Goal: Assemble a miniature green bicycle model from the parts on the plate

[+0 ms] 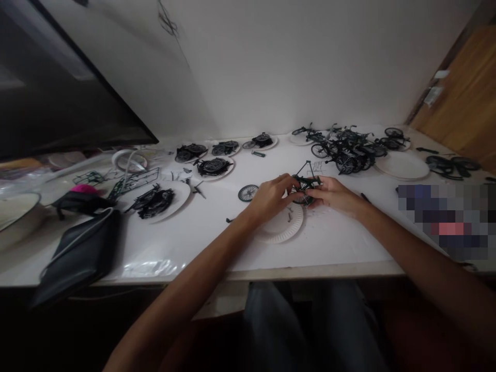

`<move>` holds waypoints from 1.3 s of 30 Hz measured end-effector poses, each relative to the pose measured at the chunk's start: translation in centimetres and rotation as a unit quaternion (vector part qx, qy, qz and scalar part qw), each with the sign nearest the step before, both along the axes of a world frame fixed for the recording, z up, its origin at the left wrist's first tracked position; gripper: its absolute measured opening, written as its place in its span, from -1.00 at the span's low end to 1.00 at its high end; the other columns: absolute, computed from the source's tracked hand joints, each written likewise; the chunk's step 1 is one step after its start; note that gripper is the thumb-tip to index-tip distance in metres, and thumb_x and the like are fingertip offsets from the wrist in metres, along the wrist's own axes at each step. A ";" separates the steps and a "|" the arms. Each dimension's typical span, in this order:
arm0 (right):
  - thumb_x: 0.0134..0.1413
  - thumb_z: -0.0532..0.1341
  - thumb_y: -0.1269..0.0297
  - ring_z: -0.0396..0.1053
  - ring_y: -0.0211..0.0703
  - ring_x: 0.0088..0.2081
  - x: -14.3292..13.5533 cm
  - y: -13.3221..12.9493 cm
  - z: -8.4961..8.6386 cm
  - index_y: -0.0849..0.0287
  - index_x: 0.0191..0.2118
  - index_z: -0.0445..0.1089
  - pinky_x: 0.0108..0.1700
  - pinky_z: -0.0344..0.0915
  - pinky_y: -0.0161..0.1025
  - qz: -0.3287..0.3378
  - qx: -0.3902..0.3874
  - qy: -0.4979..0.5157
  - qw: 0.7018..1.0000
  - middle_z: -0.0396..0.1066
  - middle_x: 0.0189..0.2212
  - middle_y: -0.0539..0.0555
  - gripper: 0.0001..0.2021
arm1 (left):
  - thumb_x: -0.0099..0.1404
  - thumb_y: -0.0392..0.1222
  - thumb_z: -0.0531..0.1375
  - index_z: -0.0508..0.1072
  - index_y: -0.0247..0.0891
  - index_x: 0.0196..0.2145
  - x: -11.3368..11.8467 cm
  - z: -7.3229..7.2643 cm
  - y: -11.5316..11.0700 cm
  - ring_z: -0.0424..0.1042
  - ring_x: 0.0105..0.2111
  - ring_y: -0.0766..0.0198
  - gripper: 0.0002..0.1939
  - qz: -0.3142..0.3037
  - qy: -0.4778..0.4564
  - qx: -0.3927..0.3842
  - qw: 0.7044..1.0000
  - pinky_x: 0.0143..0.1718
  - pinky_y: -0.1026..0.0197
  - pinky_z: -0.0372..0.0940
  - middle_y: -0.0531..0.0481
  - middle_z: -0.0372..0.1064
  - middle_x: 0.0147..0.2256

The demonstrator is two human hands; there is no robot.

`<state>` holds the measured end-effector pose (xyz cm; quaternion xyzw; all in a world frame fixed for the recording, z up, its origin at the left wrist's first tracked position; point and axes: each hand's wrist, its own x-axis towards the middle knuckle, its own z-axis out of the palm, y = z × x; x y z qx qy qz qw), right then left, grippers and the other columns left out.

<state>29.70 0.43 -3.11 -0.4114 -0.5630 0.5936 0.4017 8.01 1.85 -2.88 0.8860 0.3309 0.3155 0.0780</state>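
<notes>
Between my two hands is a dark toy bicycle point(306, 182) with a spoked wheel, held just above a white paper plate point(279, 235). My left hand point(275, 192) pinches it from the left, fingers curled at the wheel. From the right, my right hand point(332, 195) grips it with the thumb against the wheel; some fingertips are hidden behind it. A loose spoked wheel point(248, 193) lies flat on the table, left of my left hand. Small dark bits rest on the paper plate under my hands.
Assembled toy bicycles point(349, 155) crowd together at the back right, near a white plate point(403, 164). Several plates of dark parts, one with a parts pile point(155, 201), stand at left. A black pouch point(83, 248) overhangs the front edge. A monitor point(65, 88) looms upper left.
</notes>
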 end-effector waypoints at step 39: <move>0.25 0.23 0.33 0.54 -0.13 -0.23 0.7 0.5 -1.0 0.20 -0.13 0.42 -0.06 0.53 -0.03 0.018 -0.085 0.144 0.986 0.56 -0.21 0.14 -0.89 | 0.41 -0.27 0.20 0.50 -0.15 -0.21 1.1 -0.1 -0.6 0.40 -0.11 0.16 -0.93 0.025 -0.083 -0.012 0.996 0.00 0.02 0.07 0.02 0.52 -0.19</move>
